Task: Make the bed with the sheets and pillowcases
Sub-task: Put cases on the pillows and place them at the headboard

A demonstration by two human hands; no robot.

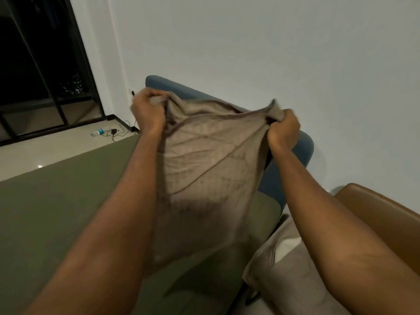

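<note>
A taupe pillowcase hangs in the air over the bed, stretched between both hands. My left hand grips its upper left corner in a fist. My right hand grips the upper right corner the same way. The cloth droops down between my forearms, and its lower end hangs just above the olive-green sheet that covers the mattress. A blue padded headboard stands against the wall behind the pillowcase. A pillow in a similar taupe cover lies at the lower right, beside the bed.
A brown leather seat holds that pillow at the right. On the pale tiled floor at the left lie a small bottle, a black charger and its cables. A dark window with black bars fills the upper left.
</note>
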